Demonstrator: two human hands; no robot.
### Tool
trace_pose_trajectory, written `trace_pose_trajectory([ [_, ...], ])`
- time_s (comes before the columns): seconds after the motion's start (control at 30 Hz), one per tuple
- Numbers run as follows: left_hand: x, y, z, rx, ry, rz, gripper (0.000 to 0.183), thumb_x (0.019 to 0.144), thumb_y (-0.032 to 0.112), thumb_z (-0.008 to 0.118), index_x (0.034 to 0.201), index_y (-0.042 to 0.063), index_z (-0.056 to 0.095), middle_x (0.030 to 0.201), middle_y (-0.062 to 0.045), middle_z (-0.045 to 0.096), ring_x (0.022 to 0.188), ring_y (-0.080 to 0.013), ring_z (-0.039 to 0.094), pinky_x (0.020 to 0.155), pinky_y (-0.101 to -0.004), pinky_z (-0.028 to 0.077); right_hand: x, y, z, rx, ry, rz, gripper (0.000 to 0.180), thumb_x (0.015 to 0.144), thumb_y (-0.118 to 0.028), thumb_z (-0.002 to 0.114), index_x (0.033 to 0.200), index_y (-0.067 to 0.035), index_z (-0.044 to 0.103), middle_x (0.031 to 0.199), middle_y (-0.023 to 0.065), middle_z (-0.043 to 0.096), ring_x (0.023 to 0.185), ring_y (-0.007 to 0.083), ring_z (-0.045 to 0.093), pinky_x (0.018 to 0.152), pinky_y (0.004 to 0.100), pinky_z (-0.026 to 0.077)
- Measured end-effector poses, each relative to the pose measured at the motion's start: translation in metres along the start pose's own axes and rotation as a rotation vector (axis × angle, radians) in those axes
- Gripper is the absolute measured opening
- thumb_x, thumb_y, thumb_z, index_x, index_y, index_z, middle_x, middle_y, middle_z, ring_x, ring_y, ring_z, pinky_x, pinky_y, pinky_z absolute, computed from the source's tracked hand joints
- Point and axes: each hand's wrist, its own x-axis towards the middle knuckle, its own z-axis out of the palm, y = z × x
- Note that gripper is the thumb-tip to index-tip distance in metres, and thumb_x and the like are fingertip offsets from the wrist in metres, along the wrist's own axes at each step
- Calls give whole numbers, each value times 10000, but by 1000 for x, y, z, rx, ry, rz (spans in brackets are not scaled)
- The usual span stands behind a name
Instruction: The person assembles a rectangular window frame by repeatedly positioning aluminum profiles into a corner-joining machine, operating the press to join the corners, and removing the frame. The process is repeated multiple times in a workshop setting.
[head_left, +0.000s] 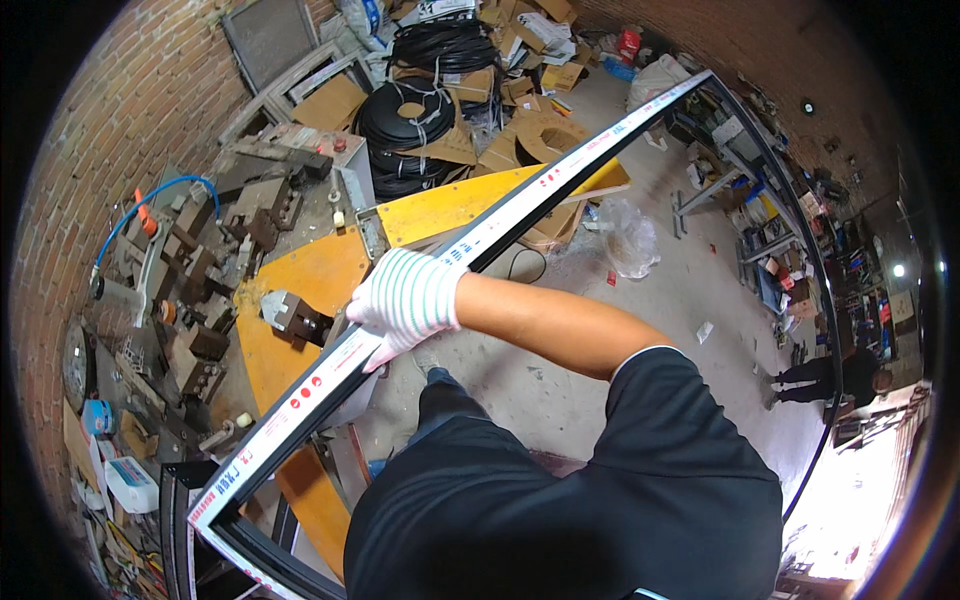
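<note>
My right hand, in a white glove with green stripes, is closed around one long side of a large rectangular window or door frame. The fingers wrap over the far edge and the thumb lies on the near side. White protective film with red and blue print covers the held face; the inner edges are black. One corner is at the lower left and another at the upper right. The frame's dark far side bends along the right rim. My left hand is out of view. Beneath the held side is a machine with yellow plates.
Metal blocks and a blue hose crowd the machine by the brick wall. Coiled black strips and cardboard lie beyond. A plastic bag rests on the concrete floor. Another person stands at the right.
</note>
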Motion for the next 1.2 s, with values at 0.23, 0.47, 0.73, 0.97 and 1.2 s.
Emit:
trace_pose_trajectory([
  [0.23,15,-30,-3,28,31,-33,493,1028,299,702,1366,-42,594,1234,-207,719,1088,-299,682,948,-428,550,28,-30,41,79,-39,-22,606,819,-664,779,952,-73,777,840,129,759,812,354,752,727,445,578],
  [0.47,3,-107,-28,33,92,-153,517,1051,294,678,1408,-61,561,1289,-219,702,1143,-321,670,984,-435,543,58,-71,102,129,-148,-98,712,828,-741,714,1006,-56,786,816,153,757,809,377,755,721,491,571],
  [0.73,-81,-220,-82,-206,159,-356,545,1078,289,651,1455,-82,523,1352,-234,682,1206,-346,657,1026,-442,534,94,-117,133,201,-196,-167,667,867,-687,731,1031,-44,786,841,149,771,810,347,768,702,468,587],
  [0.97,-55,-175,-73,201,132,-293,730,1001,351,739,1550,-48,469,1423,-271,637,1330,-422,595,1120,-481,483,110,-123,157,279,-113,-213,597,834,-647,772,1075,-101,788,944,130,775,937,360,762,803,484,596],
  [1.2,-19,-76,-10,417,122,-53,807,953,406,776,1531,-66,469,1441,-275,625,1332,-414,601,1116,-472,487,46,-35,181,160,249,-214,645,814,-692,743,1119,-127,677,981,100,712,951,343,703,858,478,514],
])
